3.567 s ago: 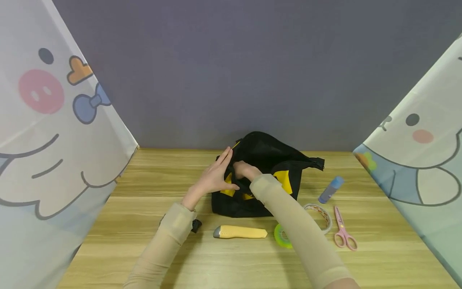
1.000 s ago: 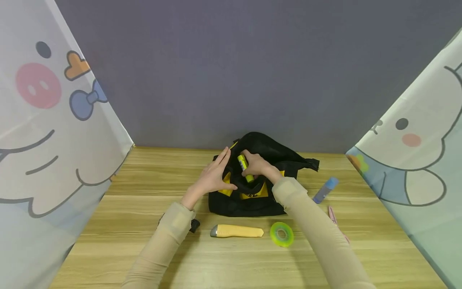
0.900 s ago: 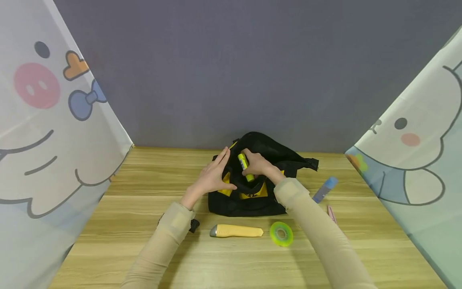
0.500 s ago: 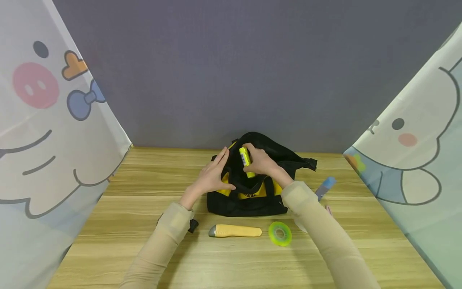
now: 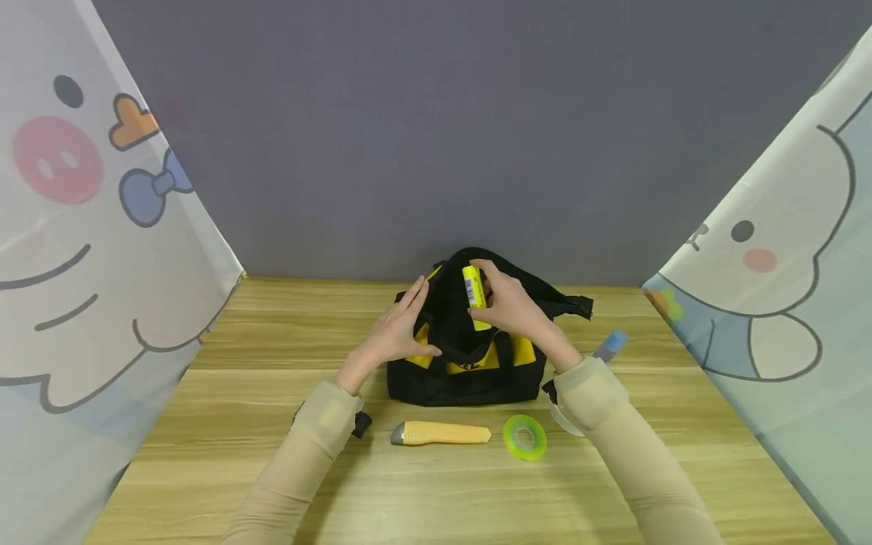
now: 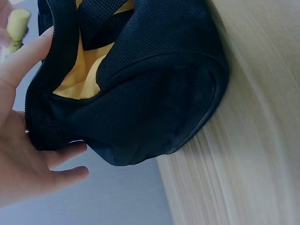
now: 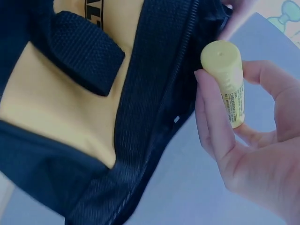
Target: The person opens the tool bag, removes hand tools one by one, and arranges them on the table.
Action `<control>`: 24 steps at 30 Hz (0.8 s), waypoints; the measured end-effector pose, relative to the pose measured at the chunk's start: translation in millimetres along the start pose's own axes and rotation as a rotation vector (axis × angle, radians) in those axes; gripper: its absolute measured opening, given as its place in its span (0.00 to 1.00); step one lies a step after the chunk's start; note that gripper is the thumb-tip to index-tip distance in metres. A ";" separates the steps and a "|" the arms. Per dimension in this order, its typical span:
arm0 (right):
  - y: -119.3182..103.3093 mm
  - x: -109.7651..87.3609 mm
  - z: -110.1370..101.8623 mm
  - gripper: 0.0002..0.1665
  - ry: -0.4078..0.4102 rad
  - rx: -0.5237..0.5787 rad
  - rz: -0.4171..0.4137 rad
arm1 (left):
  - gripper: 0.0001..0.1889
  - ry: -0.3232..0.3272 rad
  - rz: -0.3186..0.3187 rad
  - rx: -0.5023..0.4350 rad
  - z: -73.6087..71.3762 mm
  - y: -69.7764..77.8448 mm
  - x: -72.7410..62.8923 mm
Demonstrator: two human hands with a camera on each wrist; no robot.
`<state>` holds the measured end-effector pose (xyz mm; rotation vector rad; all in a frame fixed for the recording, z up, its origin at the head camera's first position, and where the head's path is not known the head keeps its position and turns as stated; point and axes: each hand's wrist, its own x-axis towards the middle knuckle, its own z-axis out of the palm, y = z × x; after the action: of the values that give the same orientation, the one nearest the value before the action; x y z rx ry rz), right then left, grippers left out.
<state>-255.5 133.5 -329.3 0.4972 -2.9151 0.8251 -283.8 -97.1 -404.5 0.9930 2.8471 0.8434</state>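
A black and yellow tool bag (image 5: 470, 390) stands against the back wall with its zipped mouth spread. My left hand (image 5: 395, 329) grips its left end, thumb at the front and fingers at the back; in the left wrist view the zipped edge lies between them. My right hand (image 5: 511, 303) pinches a yellow glue stick (image 5: 474, 297) between thumb and fingers, above the bag's mouth. In the right wrist view the ribbed cap of the glue stick (image 7: 222, 61) faces the camera, beside the zip. The inside of the bag is dark.
In front of the bag lie a yellow utility knife (image 5: 440, 433) and a green tape roll (image 5: 524, 437). A white tape roll (image 5: 565, 422) is partly hidden under the right sleeve. Behind that sleeve a blue glue stick (image 5: 611, 344) shows in part. Printed cloths (image 5: 777, 333) flank the wooden table.
My right hand, earlier deep inside the bag, has come up and to the right with the yellow glue stick. The left hand keeps its place on the bag. The right sleeve now hides the scissors.
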 end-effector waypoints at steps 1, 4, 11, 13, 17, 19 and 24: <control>0.8 -3.9 -2.8 0.50 0.012 0.001 -0.004 | 0.65 0.000 0.001 -0.001 0.1 -0.3 0.6; 4.6 -16.8 -11.8 0.50 0.057 0.010 -0.017 | 0.65 -0.001 0.007 0.000 0.4 -1.9 2.4; 21.9 -49.1 -27.8 0.49 0.159 0.010 0.009 | 0.66 -0.001 0.010 0.022 0.0 -3.0 4.3; 29.1 -59.0 -30.3 0.49 0.187 0.007 0.030 | 0.66 -0.006 0.012 0.017 0.3 -2.5 4.5; 42.5 -78.4 -32.8 0.49 0.224 0.015 0.076 | 0.66 -0.006 0.013 0.011 1.1 -2.8 4.0; 49.1 -86.4 -32.3 0.50 0.233 0.026 0.097 | 0.66 -0.002 0.011 0.006 1.3 -3.2 3.3; 64.5 -106.2 -28.8 0.50 0.257 0.048 0.153 | 0.66 0.004 0.019 0.000 2.3 -3.4 3.1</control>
<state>-176.7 230.9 -353.3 0.1571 -2.7255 0.9047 -287.8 -96.4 -407.7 1.0211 2.8459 0.8478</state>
